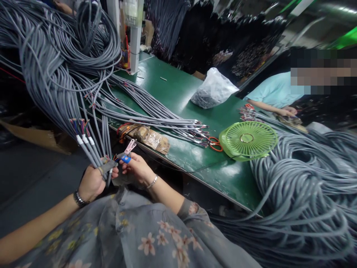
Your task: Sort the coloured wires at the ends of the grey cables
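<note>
My left hand (93, 182) is closed around several grey cables (96, 158) at the lower left, a dark cover on its thumb. Three of these cables stick up past the fist, with white bands and coloured wire ends (80, 126). Close beside it, my right hand (138, 167) pinches at the short coloured wires of a cable end, a blue wrap round one digit. A small pink two-pronged tool (130, 146) rises from the right fingers; its lower part is hidden. Whether the fingers grip the tool, the wires or both is hard to see.
On the green table (178, 89) lie a cable bundle (156, 108), a taped block (152, 138), orange-handled scissors (215, 144), a green fan (248, 139) and a plastic bag (214, 89). Cable heaps (301, 186) flank both sides. A co-worker (275, 91) sits across.
</note>
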Demonstrator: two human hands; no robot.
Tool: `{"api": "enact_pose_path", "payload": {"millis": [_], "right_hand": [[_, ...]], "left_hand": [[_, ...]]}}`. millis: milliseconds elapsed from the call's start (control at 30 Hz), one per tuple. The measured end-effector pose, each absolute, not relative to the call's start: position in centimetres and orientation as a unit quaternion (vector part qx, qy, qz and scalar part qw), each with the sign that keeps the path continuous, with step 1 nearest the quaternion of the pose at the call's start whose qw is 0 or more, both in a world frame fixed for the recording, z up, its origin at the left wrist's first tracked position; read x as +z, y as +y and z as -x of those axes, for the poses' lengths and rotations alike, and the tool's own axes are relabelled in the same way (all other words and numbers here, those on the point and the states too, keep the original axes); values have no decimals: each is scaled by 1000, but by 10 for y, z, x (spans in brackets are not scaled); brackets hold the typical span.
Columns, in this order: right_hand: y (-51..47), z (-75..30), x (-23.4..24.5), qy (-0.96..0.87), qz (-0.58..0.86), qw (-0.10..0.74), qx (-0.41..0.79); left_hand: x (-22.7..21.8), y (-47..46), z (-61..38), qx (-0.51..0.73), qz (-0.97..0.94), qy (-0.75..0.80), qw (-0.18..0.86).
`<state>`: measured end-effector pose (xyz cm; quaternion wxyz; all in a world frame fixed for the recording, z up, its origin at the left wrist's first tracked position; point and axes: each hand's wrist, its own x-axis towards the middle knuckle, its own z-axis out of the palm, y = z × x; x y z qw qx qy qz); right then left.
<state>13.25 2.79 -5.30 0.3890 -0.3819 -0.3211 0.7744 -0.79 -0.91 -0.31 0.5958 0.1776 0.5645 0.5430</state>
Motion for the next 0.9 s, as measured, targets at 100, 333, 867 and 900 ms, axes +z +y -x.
{"api": "enact_pose_path", "payload": {"millis": [100,333,867,900], "right_hand": [[29,-133,-53,-297,363,416,779],[49,-144,-51,-266,349,427,791],[58,-124,-52,-254,329,483,771],[59,-124,-52,-244,327,487,772]], "left_hand": [[-2,-9,8,539,-184,558,603],[-1,-2,9,481,-249,524,657],[-2,9,6,459,-236,527,675],[-3,9,6,457,-240,527,675]]}}
